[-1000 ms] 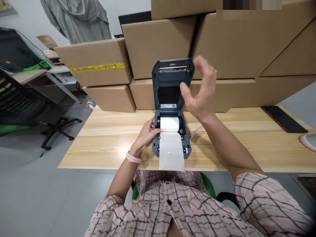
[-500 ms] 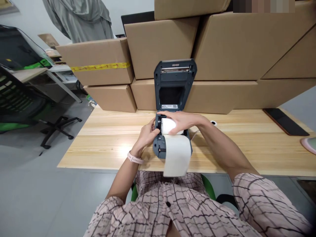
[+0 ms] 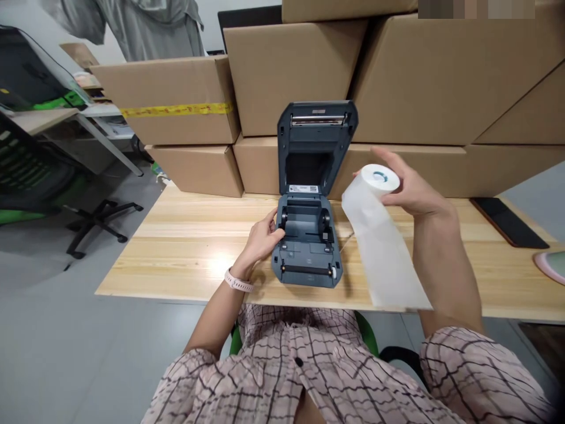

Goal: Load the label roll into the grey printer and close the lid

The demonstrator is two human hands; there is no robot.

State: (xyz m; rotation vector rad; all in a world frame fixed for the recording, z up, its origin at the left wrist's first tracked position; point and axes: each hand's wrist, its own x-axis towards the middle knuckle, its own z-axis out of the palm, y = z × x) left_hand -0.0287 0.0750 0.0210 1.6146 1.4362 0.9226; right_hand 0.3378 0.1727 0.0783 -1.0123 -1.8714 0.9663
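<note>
A dark grey label printer stands on the table with its lid raised, and its roll bay shows no roll inside. My left hand grips the printer's left side, thumb over the rim. To the right of the printer, my right hand holds a white label roll up in the air, its fingers wrapped around the roll. A long strip of white paper hangs from the roll down past the table's front edge.
Stacked cardboard boxes line the back of the wooden table. A black phone-like slab lies at the right, near a pink-rimmed object. A mesh office chair stands left. A person in grey is behind the boxes.
My right hand has lifted the label roll out of the printer's bay and carried it up and to the right, its paper strip trailing. My left hand stays on the printer's side.
</note>
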